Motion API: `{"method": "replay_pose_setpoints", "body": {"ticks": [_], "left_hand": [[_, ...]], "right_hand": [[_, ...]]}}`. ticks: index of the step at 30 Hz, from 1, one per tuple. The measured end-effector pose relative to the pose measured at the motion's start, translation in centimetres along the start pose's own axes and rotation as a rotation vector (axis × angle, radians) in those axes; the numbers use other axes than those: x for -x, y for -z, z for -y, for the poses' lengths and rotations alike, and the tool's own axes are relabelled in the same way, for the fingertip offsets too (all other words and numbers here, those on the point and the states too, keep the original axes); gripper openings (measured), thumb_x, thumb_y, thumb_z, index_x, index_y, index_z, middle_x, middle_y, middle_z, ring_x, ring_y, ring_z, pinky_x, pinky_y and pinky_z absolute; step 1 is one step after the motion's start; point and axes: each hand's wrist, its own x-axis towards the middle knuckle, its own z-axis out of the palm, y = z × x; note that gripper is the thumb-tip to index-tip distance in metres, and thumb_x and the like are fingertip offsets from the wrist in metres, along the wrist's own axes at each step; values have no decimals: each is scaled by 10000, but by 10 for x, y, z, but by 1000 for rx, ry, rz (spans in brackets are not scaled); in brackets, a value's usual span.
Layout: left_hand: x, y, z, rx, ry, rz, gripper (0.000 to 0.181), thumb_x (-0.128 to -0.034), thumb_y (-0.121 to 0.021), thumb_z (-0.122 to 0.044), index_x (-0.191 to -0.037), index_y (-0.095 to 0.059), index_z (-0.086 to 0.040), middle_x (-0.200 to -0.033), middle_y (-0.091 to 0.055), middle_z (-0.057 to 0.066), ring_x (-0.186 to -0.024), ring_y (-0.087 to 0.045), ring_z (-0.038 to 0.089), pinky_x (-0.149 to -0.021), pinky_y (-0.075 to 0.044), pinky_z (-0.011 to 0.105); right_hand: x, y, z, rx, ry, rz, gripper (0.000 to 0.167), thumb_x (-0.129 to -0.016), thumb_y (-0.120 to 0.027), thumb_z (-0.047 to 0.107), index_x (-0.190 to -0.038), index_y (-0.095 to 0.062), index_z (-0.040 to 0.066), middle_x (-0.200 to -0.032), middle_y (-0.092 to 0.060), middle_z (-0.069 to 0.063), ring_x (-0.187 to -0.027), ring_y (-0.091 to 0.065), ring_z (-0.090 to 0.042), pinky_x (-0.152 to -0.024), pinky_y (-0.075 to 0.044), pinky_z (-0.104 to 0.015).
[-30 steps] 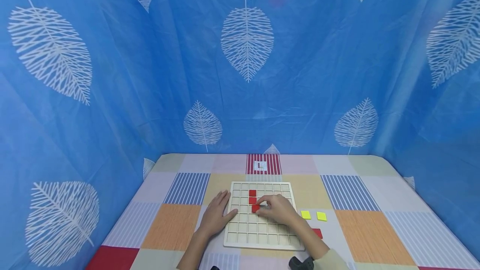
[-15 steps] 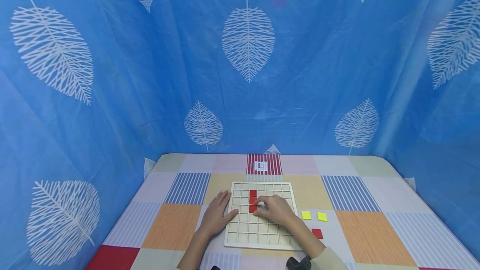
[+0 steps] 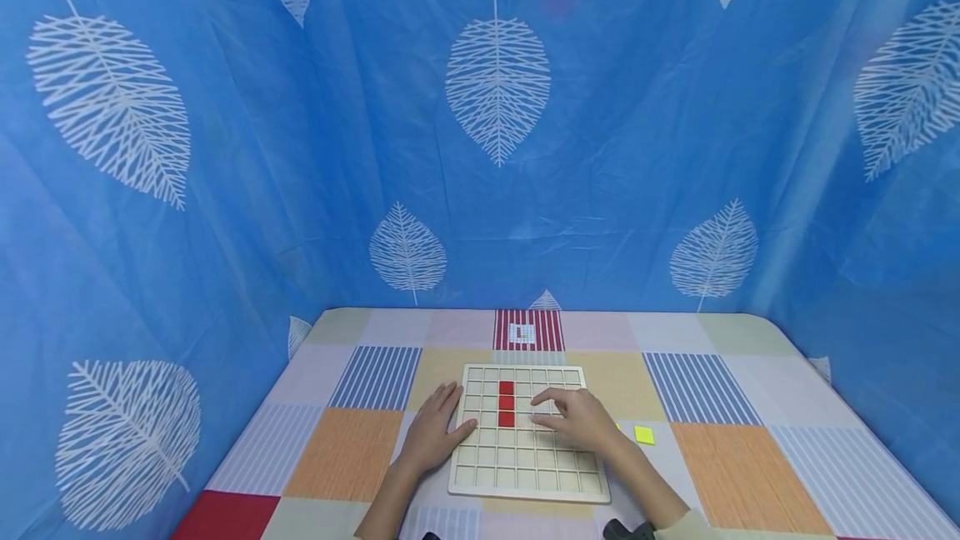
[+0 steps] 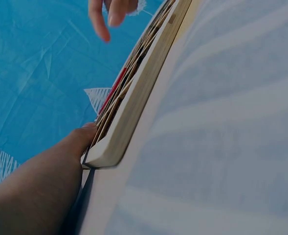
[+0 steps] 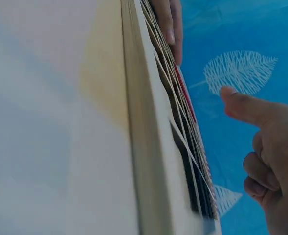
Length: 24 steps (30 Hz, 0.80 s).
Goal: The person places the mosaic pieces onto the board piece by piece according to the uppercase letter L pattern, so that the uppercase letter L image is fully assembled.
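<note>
A cream grid board (image 3: 480,477) lies on the patterned cloth, with three red square tiles (image 3: 507,402) set in a column of its cells. On its left edge rests my left hand (image 3: 432,432), fingers spread and thumb over the rim; the left wrist view shows the thumb (image 4: 77,139) at the board's corner. My right hand (image 3: 581,417) hovers over the board's right half, holding nothing. Its thumb and index finger stand apart, while the right wrist view shows other fingers (image 5: 261,174) curled in.
Right of the board lies a yellow tile (image 3: 644,435); a second yellow tile (image 3: 617,426) is mostly hidden by my right arm. A small printed grid card (image 3: 522,333) lies at the far side of the table. Blue leaf-patterned curtain (image 3: 495,232) surrounds the table.
The third red tile has settled in line below the other two. My right hand has let go of it and moved right; its arm now covers the loose red tile. The left hand stays.
</note>
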Motion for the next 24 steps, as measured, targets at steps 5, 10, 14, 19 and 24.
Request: {"method": "replay_pose_setpoints", "body": {"ticks": [5, 10, 14, 19, 24], "left_hand": [[1, 0, 0, -2, -6, 9, 694, -877, -514, -520, -1383, -416, -55, -1427, -369, 146, -1329, -286, 341, -1054, -259, 511], [1, 1, -1, 6, -15, -5, 688, -873, -539, -494, -1372, -425, -34, -1418, -378, 163, -1321, -295, 356, -1047, -264, 520], [0, 1, 0, -4, -9, -7, 688, -872, -538, -497, -1374, -424, -40, -1419, -379, 156, -1323, -295, 351, -1047, -266, 518], [1, 0, -1, -11, -4, -1, 689, -871, -537, -501, -1377, -423, -47, -1421, -377, 152, -1324, -293, 349, -1045, -268, 522], [1, 1, -1, -8, -8, -1, 691, -873, -537, -499, -1375, -422, -39, -1421, -374, 160, -1324, -291, 353, -1039, -273, 532]], "right_hand": [[16, 27, -12, -115, 3, -55, 197, -793, -728, 290, -953, -706, 178, -479, -263, 143, -441, -188, 4, -402, -233, -164], [34, 51, -26, -100, -9, -102, 205, -784, -739, 257, -956, -710, 148, -480, -231, 153, -439, -164, 11, -387, -223, -163], [51, 63, -37, -49, -67, -112, 201, -755, -760, 280, -935, -712, 202, -497, -230, 150, -454, -176, 7, -388, -219, -165], [72, 72, -48, -11, -130, -76, 224, -742, -767, 306, -938, -707, 217, -521, -237, 129, -474, -194, -2, -402, -219, -169], [89, 76, -56, -43, -182, -35, 248, -749, -757, 337, -947, -712, 195, -531, -252, 119, -484, -226, -9, -409, -226, -175]]}}
